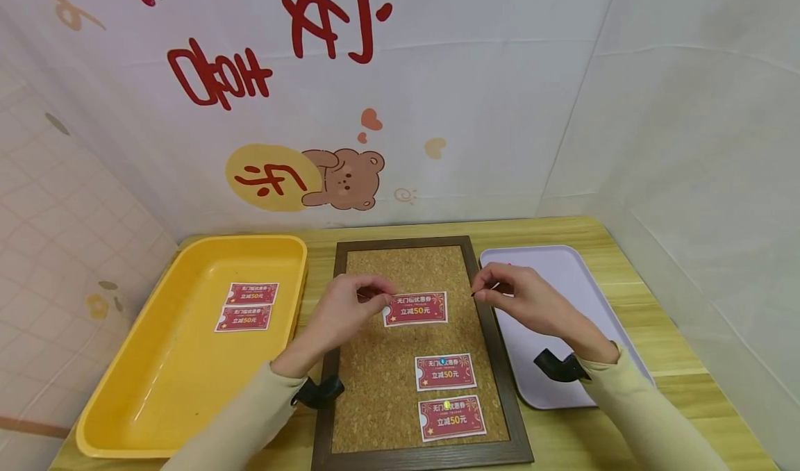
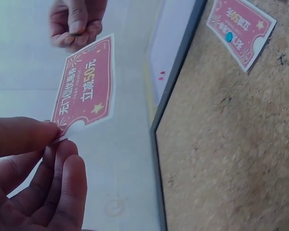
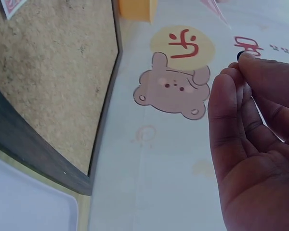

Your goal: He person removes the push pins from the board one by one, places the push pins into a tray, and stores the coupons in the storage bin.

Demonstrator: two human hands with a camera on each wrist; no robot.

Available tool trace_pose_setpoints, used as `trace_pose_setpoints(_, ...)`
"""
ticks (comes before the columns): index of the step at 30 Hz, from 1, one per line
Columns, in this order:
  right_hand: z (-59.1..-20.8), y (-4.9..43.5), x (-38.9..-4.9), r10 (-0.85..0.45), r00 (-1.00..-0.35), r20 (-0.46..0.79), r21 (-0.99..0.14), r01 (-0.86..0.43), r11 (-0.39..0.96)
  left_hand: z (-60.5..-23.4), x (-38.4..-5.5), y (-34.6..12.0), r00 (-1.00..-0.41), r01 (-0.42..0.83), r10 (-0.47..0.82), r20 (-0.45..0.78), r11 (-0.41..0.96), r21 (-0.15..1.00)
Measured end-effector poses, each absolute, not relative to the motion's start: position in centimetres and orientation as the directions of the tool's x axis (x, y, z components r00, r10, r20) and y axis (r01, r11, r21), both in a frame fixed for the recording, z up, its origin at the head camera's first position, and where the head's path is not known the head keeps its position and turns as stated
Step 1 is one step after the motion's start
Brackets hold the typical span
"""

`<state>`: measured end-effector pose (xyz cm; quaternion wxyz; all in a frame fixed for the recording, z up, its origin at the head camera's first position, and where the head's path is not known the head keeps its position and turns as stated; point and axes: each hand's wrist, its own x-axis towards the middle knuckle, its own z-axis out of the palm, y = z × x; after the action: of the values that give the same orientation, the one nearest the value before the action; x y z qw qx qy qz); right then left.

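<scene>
Over the cork board (image 1: 375,387), my left hand (image 1: 344,311) pinches a red paper coupon (image 1: 415,309) by its left edge, between thumb and fingers. In the left wrist view the held coupon (image 2: 86,86) stands away from the cork. My right hand (image 1: 525,297), above the board's right frame, pinches a small black push pin (image 3: 240,56) between thumb and forefinger; only its dark end shows. Lower on the board are two more coupons, one with a blue push pin (image 1: 443,361), the other with a yellow push pin (image 1: 446,405), each at its top.
A yellow tray (image 1: 187,387) on the left holds two coupons (image 1: 246,306), one above the other. To the board's right lies a pale purple tray (image 1: 584,297) with pink pins (image 2: 162,75) in it. A printed cloth wall (image 1: 487,110) rises behind the wooden table (image 1: 662,304).
</scene>
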<state>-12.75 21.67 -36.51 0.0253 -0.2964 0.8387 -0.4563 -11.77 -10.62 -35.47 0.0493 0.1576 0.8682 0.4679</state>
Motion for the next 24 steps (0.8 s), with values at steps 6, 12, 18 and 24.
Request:
trace_pose_setpoints(6, -35.9, 22.5, -12.3, -0.478, -0.848, 0.23, -0.787, -0.45, 0.421, -34.4, -11.3, -12.6, -0.943, 0.232, 0.327, 0.069, 0.493, 0.839)
trace_pose_setpoints(12, -35.7, 23.7, -11.8, -0.435, -0.87, 0.234, -0.785, -0.433, 0.443, -33.8, -10.8, -14.9, -0.95, 0.231, 0.303, 0.074, 0.524, 0.82)
trace_pose_setpoints(18, -35.9, 25.2, -11.7, -0.424, -0.867, 0.261, -0.786, -0.446, 0.429, -33.0, -10.6, -17.1, -0.965, 0.197, 0.254, 0.059, 0.562, 0.804)
trace_pose_setpoints(24, -36.1, 26.6, -11.7, -0.401, -0.88, 0.255, -0.786, -0.43, 0.444, -32.2, -10.5, -19.5, -0.972, 0.19, 0.227, 0.065, 0.588, 0.786)
